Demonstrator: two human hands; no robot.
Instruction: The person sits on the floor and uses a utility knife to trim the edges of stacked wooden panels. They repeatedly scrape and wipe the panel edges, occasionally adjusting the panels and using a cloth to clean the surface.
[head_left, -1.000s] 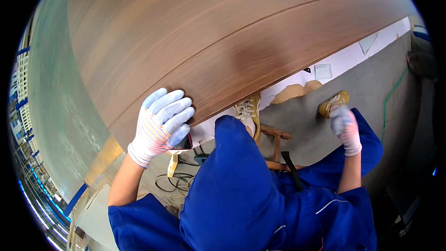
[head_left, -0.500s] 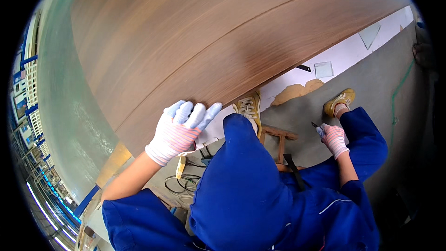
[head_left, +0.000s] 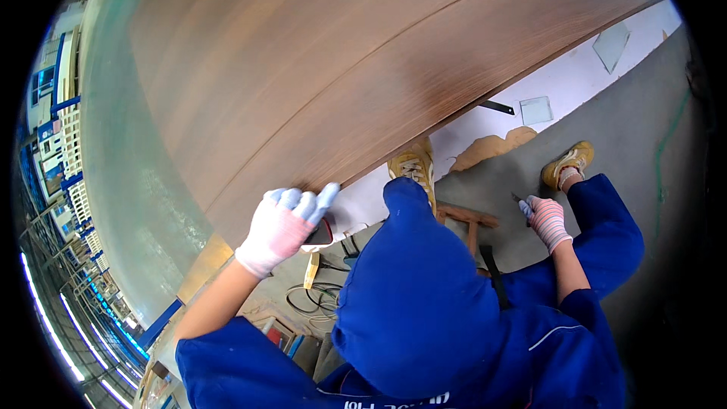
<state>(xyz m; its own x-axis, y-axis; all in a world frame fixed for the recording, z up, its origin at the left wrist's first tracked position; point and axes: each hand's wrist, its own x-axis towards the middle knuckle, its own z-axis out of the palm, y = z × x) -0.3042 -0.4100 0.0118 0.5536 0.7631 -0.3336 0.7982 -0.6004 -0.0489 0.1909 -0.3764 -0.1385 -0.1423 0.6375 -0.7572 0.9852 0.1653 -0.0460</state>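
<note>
A large brown wood-grain panel [head_left: 326, 98] spans the upper part of the view, with a thin groove along its length. My left hand [head_left: 282, 226], in a white glove with bluish fingertips, is at its near edge with the fingers stretched out, holding nothing; whether they press on the panel I cannot tell. Over by my right knee, my right hand [head_left: 547, 221], in a striped glove, is closed around a small tool [head_left: 516, 198]. Only its thin dark tip shows, much like a small knife blade; the handle is hidden in my fist.
A white sheet [head_left: 454, 130] with glass pieces [head_left: 536, 110] and a dark metal strip [head_left: 497, 107] lies beyond the panel edge. A wooden stool [head_left: 471, 220] stands under me. Near my left wrist are a dark, red-edged device [head_left: 321, 233] and coiled cable [head_left: 303, 299].
The whole view has shifted slightly. My left hand has drawn back a little along the panel edge, uncovering more of the red-edged device. My right hand keeps its hold on the small tool.
</note>
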